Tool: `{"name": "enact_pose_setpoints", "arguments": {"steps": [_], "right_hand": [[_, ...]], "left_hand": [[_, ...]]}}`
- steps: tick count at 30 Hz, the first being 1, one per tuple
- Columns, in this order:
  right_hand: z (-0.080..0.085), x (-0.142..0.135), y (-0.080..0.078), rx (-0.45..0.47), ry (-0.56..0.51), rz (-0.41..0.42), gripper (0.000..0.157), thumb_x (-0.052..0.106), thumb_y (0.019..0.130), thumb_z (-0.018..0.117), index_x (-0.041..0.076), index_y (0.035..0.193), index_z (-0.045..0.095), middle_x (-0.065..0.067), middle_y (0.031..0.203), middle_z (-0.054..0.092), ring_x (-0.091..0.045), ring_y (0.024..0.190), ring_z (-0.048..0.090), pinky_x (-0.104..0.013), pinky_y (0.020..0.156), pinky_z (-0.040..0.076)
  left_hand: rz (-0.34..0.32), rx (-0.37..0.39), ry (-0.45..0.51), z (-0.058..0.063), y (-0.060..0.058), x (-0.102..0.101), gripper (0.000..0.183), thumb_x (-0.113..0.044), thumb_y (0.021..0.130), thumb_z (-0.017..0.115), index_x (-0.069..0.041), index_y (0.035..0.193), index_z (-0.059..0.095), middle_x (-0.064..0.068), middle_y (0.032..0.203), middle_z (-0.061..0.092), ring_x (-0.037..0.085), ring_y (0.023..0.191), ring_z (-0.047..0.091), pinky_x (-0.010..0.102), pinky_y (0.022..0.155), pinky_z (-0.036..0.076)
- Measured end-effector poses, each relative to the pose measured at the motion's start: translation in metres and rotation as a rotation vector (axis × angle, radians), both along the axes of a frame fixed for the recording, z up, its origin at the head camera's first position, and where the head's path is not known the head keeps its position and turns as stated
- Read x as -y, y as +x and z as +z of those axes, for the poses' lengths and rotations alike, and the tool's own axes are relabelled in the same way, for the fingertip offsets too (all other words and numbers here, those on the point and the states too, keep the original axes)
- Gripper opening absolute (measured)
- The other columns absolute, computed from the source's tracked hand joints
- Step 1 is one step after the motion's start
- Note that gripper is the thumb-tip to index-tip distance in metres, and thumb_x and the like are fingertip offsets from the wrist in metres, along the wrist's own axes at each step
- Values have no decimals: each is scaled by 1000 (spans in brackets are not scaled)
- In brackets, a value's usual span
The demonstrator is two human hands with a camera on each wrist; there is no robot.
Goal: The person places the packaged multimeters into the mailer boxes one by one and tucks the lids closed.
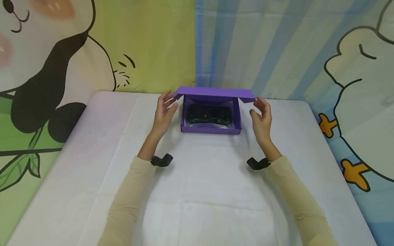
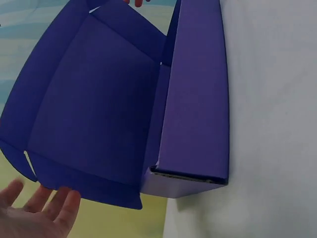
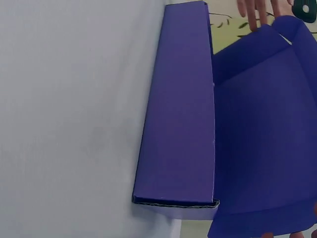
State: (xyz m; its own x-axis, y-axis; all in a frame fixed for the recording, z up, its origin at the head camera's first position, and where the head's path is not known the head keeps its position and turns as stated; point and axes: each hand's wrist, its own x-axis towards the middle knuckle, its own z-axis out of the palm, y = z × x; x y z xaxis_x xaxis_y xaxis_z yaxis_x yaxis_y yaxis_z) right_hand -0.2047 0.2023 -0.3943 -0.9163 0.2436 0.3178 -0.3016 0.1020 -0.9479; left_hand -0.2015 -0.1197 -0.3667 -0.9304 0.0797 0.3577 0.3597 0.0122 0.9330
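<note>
A purple cardboard box (image 1: pixel 211 130) sits on the table with its hinged lid (image 1: pixel 215 91) raised. Inside lies a black object (image 1: pixel 210 114) with a small orange mark and greenish lower edge, on clear plastic; its kind does not show. My left hand (image 1: pixel 163 116) is at the lid's left corner. In the left wrist view its fingertips touch the lid's side flap (image 2: pixel 74 178), thumb apart. On the other side my right hand (image 1: pixel 262 119) has loosely bent fingers at the lid's right corner. Only some of its fingertips show at the flap (image 3: pixel 262 225) in the right wrist view.
A white cloth covers the table (image 1: pixel 212 191). Behind it hangs a printed backdrop (image 1: pixel 154 44) with cartoon animals, close to the back of the box. Black wrist mounts (image 1: pixel 162 160) stick out from both wrists over the table.
</note>
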Motion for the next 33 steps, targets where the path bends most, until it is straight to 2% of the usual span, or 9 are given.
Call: {"name": "enact_pose_setpoints", "arguments": {"steps": [4,7,12,15,18,22,25,29,33], "right_hand": [[19,7,3,-50,148,43,50,-6,86,48,-1,135,36,-16,130,43,-30,122,41,-26,93,45],[31,12,5,-104,254,99,52,-11,84,46,-8,134,34,-22,130,41,-31,119,42,-29,94,44],[42,17,4,-138,384,160,48,-13,85,46,-13,132,36,-29,132,40,-26,115,46,-12,92,39],[45,16,2,-104,414,119,43,-10,87,46,-11,130,41,-29,130,45,-32,113,49,-9,83,39],[42,10,0,-11,374,37,38,-1,90,50,-6,127,47,-24,125,52,-34,109,53,-12,78,42],[31,-3,-6,109,331,-59,34,17,90,58,2,120,55,-15,118,58,-24,101,58,-16,78,46],[29,-7,-15,140,305,-94,31,25,88,61,6,113,61,-9,112,62,-13,91,60,-17,74,48],[38,-6,-27,136,206,-77,27,23,88,60,6,108,62,-1,103,60,-4,79,60,-19,73,49],[47,-3,-35,130,72,-30,29,11,87,59,3,114,59,2,100,57,-7,78,62,-18,75,52]], "left_hand": [[19,-17,-131,7,-2,0,49,-4,92,50,7,137,34,23,141,37,36,133,33,53,105,33],[-8,-9,-154,11,-6,0,49,-4,93,51,6,138,34,21,142,38,32,134,34,50,104,35],[-91,-3,-143,9,-20,-2,56,1,90,52,4,141,29,21,143,36,30,134,35,43,106,36],[-53,-5,-156,0,-30,-1,57,3,88,54,0,141,31,21,141,39,31,132,38,44,106,37],[53,32,-181,-10,-36,2,55,-5,88,59,-5,139,37,18,135,46,31,126,46,44,101,41],[187,114,-223,-11,-38,5,53,-21,87,65,-9,134,44,16,126,53,30,114,55,42,92,48],[244,124,-268,-3,-43,5,58,-32,86,65,-11,134,42,16,121,56,30,107,60,42,87,51],[296,96,-343,11,-54,3,64,-41,87,61,-14,138,32,15,117,59,31,98,64,40,78,53],[318,99,-371,23,-64,-1,65,-43,89,56,-14,139,28,13,115,63,30,88,67,32,67,49]]}}
